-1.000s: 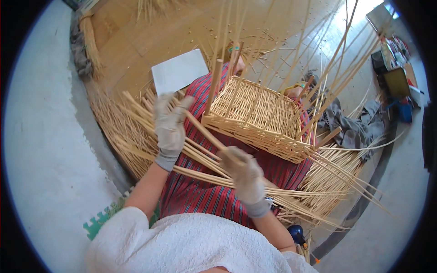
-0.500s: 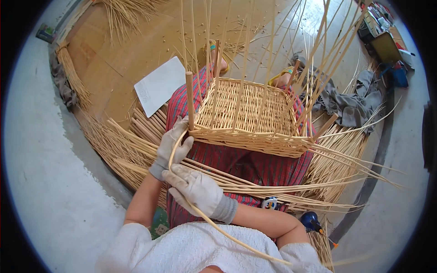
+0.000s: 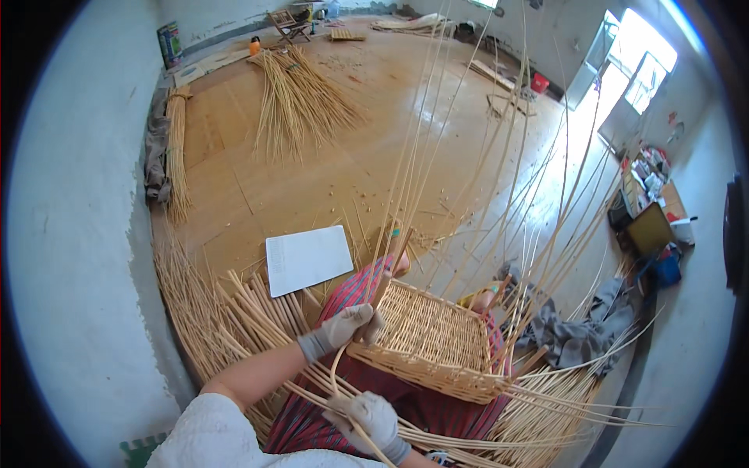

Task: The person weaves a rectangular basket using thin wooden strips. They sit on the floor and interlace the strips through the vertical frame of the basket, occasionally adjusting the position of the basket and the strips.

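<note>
A wicker basket (image 3: 429, 331) with tall upright stakes sits on the red striped cloth (image 3: 437, 417) over my legs. My gloved left hand (image 3: 351, 326) grips the basket's near-left corner, around the wooden post (image 3: 384, 285) and a cane strand. Below it, my gloved right hand (image 3: 367, 421) is closed on the pale cane strand (image 3: 336, 366), which curves up to that corner. A bunch of loose canes (image 3: 304, 398) lies across my lap, under the strand.
Cane bundles (image 3: 300, 101) and a white board (image 3: 308, 261) lie on the floor, with thicker rods (image 3: 273, 300) beside me. Grey cloth (image 3: 569, 335) and loose cane lie on the right. A cluttered stand (image 3: 647, 222) is by the right wall, near a doorway (image 3: 624, 86).
The view has tilted up to show more of the room. My hands moved from a looser hold to the basket's corner: the left at the post, the right lower, drawing the strand into a curve.
</note>
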{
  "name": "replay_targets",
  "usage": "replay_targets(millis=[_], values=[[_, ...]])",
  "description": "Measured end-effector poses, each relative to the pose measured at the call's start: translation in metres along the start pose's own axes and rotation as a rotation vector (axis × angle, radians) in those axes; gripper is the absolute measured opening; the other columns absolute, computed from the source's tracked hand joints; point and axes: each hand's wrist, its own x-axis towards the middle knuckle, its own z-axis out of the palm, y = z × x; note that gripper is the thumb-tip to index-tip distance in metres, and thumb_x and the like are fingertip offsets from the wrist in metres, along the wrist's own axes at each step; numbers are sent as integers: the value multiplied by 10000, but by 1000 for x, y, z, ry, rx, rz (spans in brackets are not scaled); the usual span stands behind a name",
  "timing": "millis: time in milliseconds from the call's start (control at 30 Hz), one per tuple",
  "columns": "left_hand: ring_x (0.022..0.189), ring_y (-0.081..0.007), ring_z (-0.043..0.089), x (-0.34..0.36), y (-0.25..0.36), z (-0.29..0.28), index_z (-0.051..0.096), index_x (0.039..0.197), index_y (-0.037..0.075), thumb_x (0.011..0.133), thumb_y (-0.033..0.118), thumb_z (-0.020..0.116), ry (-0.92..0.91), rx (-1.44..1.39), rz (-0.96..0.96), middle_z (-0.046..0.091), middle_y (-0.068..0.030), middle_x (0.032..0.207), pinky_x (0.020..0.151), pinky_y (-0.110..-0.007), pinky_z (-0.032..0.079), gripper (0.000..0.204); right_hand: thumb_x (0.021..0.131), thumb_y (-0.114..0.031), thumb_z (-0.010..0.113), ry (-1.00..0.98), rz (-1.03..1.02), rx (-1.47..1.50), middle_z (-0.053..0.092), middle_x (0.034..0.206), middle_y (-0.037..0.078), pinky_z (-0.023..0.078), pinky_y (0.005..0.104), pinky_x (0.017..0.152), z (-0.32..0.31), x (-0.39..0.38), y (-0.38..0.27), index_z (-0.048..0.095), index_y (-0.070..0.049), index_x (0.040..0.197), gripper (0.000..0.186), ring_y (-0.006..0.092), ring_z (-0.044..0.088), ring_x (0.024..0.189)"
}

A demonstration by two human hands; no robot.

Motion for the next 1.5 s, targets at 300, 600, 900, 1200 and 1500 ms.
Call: replay_targets(millis=[300, 600, 900, 1200, 1500], values=[[426, -85, 330, -8, -6, 15, 464, 651, 148, 899, 860, 386, 165, -130, -19, 371, 37, 535, 413, -269, 235, 757, 707, -118, 896, 197, -43, -248, 401, 541, -30, 343, 369, 435, -11, -55, 39, 462, -175, 665, 439, 197, 457, 477], [417, -96, 337, 3, -15, 12, 486, 648, 131, 881, 891, 328, 136, -171, -1, 383, 32, 523, 412, -270, 255, 810, 854, 62, 755, 770, 854, 461, 573, 706, -20, 492, 254, 588, -19, -56, 164, 553, -78, 767, 261, 70, 530, 638], [901, -162, 631, -11, 7, -10, 583, 889, 105, 974, 690, 556, -24, 77, -45, 658, -26, 952, 822, -310, 504, 591, 765, 66, 823, 790, 1094, 646, 562, 771, -55, 399, 215, 461, -26, -46, 161, 564, -139, 860, 343, 56, 488, 571], [875, -142, 645, -30, 15, 3, 588, 953, 82, 772, 90, 880, 79, 426, -166, 676, -9, 914, 853, -324, 532, 344, 837, 30, 799, 675, 1016, 697, 599, 761, -20, 408, 249, 462, -32, -44, 143, 616, -105, 911, 239, 83, 519, 562], [759, -143, 620, -31, 0, 15, 619, 884, 79, 835, 156, 801, 282, 584, -115, 652, -23, 779, 744, -337, 499, 204, 792, 109, 692, -2, 417, 173, 645, 1354, 189, 548, 298, 896, -65, 113, 97, 508, -135, 1517, 787, 247, 653, 1152]])
